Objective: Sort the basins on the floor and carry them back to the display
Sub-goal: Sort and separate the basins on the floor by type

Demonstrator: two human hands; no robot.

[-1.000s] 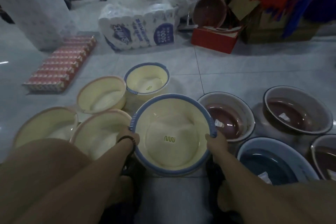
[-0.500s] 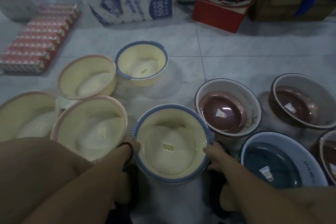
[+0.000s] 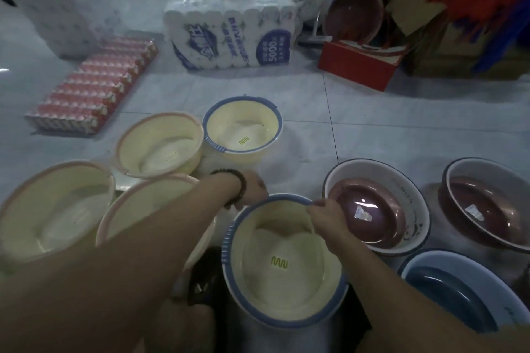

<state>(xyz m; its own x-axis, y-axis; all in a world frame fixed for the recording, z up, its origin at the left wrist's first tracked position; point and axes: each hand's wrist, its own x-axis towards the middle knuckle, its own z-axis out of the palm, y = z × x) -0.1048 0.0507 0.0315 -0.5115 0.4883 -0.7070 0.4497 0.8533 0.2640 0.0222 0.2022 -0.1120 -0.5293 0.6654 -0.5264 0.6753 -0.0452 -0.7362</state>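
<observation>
Gripping the round cream plastic basin with the blue rim (image 3: 275, 284), at 6 o'clock in view, with the left hand (image 3: 252, 190) curled over its rim at 11 o'clock and the right hand (image 3: 327, 216) pinching at 1 o'clock. Flanked by pink-rimmed cream basins (image 3: 159, 149) at 9 o'clock, maroon-lined white basins (image 3: 375, 209) at 3 o'clock.

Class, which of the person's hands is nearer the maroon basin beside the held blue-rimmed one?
Right. The right hand pinches the far rim of the blue-rimmed basin, right beside the maroon basin; the left hand holds that rim farther left.
</observation>
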